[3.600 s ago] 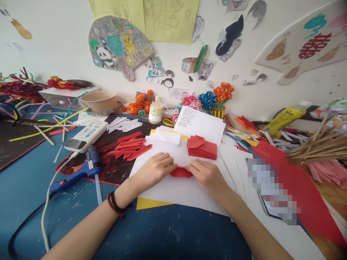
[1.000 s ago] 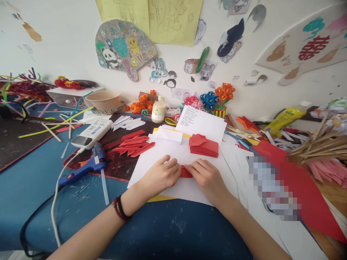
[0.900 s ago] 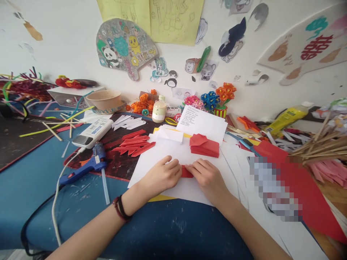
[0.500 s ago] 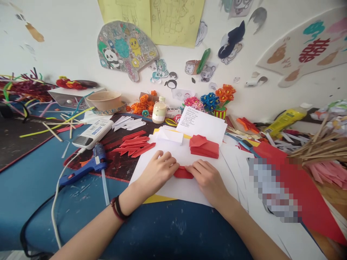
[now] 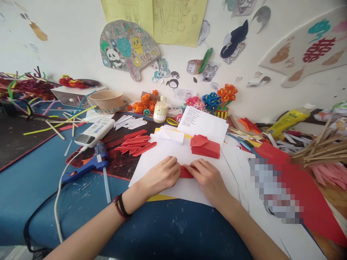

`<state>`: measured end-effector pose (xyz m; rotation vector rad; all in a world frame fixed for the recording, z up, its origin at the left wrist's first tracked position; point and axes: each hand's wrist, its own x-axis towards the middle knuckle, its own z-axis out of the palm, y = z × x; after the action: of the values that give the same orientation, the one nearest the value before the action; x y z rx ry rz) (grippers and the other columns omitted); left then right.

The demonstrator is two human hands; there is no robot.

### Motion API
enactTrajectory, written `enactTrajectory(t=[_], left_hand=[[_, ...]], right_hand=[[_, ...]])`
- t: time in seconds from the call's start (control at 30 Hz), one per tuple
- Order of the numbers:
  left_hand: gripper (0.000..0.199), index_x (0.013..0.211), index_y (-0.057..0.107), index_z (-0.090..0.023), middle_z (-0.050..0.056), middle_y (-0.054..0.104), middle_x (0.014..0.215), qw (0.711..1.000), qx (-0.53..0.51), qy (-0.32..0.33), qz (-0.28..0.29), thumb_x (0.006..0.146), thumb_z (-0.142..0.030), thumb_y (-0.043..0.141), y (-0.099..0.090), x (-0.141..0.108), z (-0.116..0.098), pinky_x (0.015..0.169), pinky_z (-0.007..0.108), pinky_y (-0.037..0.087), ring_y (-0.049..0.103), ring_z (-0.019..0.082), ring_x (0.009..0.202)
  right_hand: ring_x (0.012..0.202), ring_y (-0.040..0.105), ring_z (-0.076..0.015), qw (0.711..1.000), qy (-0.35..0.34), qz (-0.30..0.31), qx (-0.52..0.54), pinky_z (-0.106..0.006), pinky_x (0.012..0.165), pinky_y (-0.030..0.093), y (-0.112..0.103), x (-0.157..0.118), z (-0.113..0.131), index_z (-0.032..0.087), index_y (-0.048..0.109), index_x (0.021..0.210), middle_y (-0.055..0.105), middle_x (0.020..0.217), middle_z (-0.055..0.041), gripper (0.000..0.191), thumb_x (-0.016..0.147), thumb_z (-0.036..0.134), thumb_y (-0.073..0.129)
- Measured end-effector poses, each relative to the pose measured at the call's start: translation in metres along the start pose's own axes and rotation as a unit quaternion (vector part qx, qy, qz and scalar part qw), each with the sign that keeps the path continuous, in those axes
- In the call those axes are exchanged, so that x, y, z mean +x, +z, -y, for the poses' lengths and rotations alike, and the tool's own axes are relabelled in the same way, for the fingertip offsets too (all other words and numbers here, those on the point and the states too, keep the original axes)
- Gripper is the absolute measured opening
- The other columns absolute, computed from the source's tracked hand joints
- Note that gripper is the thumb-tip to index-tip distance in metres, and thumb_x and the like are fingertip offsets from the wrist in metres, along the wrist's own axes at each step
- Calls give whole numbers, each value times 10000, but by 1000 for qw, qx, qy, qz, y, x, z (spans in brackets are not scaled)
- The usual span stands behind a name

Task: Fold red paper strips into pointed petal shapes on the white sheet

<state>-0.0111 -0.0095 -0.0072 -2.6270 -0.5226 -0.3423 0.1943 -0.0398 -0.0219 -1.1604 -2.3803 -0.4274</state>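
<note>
A small piece of folded red paper point(image 5: 186, 172) lies on a white sheet point(image 5: 151, 159) in front of me. My left hand point(image 5: 166, 172) is closed at the paper's left end, its fingers curled over it. From the other side, my right hand point(image 5: 207, 175) pinches the paper's top edge with bent fingers. Part of the paper is hidden under both hands. Just beyond them sits a stack of red paper pieces point(image 5: 205, 148). Folded red strips point(image 5: 135, 142) form a pile to the left, near white folded paper point(image 5: 170, 135).
At the left, a blue glue gun point(image 5: 93, 162) rests beside a white power bank point(image 5: 94, 131) with a cable. A bottle point(image 5: 160, 110) and a bowl point(image 5: 105, 100) stand toward the wall. Large red paper point(image 5: 306, 195) and wooden sticks point(image 5: 320, 144) lie at the right.
My left fingers have curled down and closed more over the left end of the red paper, covering more of it. My right hand stays nearly in place. The view has shifted slightly.
</note>
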Motion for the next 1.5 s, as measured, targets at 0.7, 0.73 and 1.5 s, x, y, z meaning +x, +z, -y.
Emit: enactTrajectory(t=[0.7, 0.73, 1.5], left_hand=[[186, 923, 598, -83, 78, 536, 826, 1000, -10, -20, 20, 942, -79, 413, -2, 0, 1, 678, 347, 383, 465, 210, 787], [187, 912, 603, -83, 80, 538, 828, 1000, -4, -9, 12, 938, -76, 418, -1, -1, 0, 674, 347, 384, 465, 207, 778], [179, 867, 606, -93, 72, 525, 774, 1000, 6, 12, 18, 923, -68, 438, -3, 3, -2, 617, 342, 328, 443, 200, 736]], right_hand=[[840, 549, -187, 1000, -11, -20, -21, -322, 709, 416, -1, 0, -2, 114, 671, 1024, 682, 911, -64, 211, 917, 62, 497], [832, 548, -187, 999, -15, -25, -26, -322, 701, 416, -1, 0, -2, 110, 671, 1026, 684, 900, -64, 208, 912, 59, 505], [706, 506, -162, 994, -35, -22, -98, -322, 653, 344, 1, -1, 4, 110, 691, 951, 626, 706, -37, 182, 905, 63, 521]])
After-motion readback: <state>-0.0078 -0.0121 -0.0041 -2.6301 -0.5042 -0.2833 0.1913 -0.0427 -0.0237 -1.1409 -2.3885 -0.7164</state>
